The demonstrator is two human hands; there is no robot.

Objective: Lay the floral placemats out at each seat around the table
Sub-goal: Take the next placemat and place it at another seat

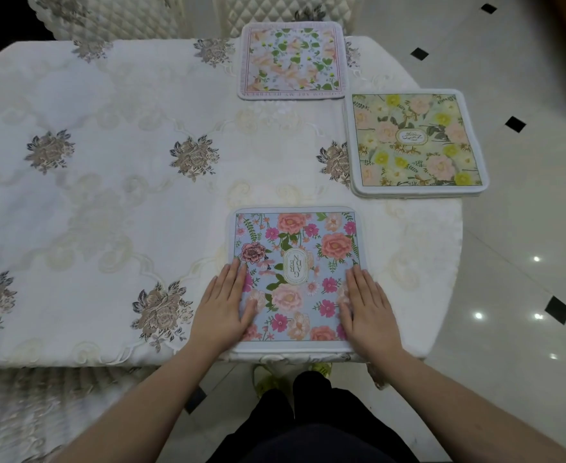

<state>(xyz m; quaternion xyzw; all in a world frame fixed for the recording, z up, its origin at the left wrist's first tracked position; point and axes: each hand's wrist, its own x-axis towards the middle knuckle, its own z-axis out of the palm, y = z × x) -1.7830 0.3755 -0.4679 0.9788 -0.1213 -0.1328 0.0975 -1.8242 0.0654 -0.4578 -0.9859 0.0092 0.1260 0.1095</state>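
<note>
Three floral placemats lie on the table with the white embroidered tablecloth [108, 202]. A blue placemat with pink flowers [296, 262] lies at the near edge in front of me. My left hand [223, 312] rests flat on its left edge, and my right hand [367, 312] rests flat on its right edge, fingers straight. A pale green and yellow placemat [415, 142] lies at the right end of the table, seemingly atop another mat. A pink and white placemat [293, 60] lies at the far edge.
Quilted cream chair backs [118, 15] stand behind the far edge. A cushioned seat [24, 412] sits at the lower left. A glossy tiled floor with black diamond insets [525, 262] runs along the right.
</note>
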